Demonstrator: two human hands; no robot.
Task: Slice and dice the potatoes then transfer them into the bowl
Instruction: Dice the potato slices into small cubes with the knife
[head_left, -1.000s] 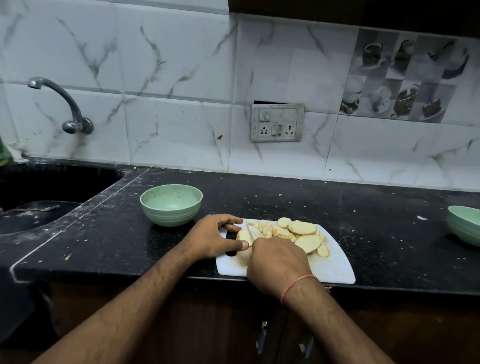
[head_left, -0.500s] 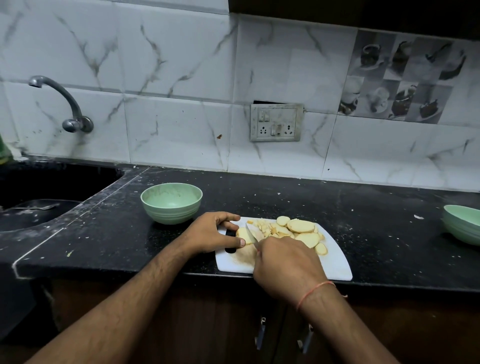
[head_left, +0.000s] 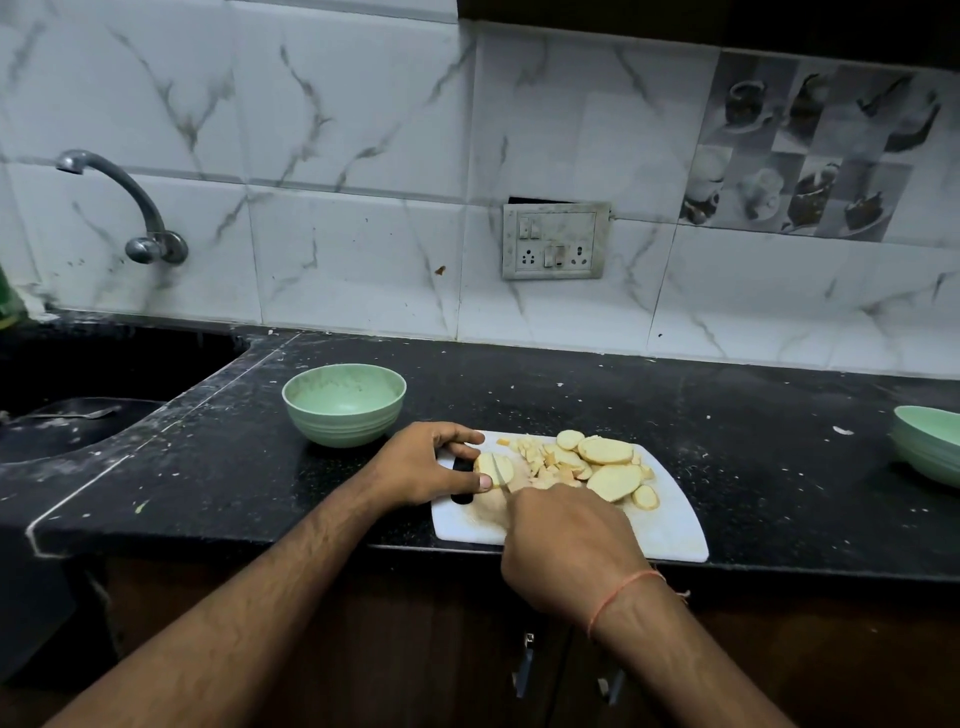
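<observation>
We see a green bowl (head_left: 344, 402) holding no potato; beside it, our left hand (head_left: 426, 465) pinches a potato slice (head_left: 493, 469) on the white cutting board (head_left: 670, 512); our right hand (head_left: 566, 545) grips a knife (head_left: 502, 475).

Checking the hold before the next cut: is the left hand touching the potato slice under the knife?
Touching. Head view: left hand fingertips press the potato slice beside the knife.

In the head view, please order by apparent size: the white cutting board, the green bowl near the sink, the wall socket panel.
1. white cutting board
2. green bowl
3. socket panel, close to the bowl; it is farther away, so this ranking is unsure.
</observation>
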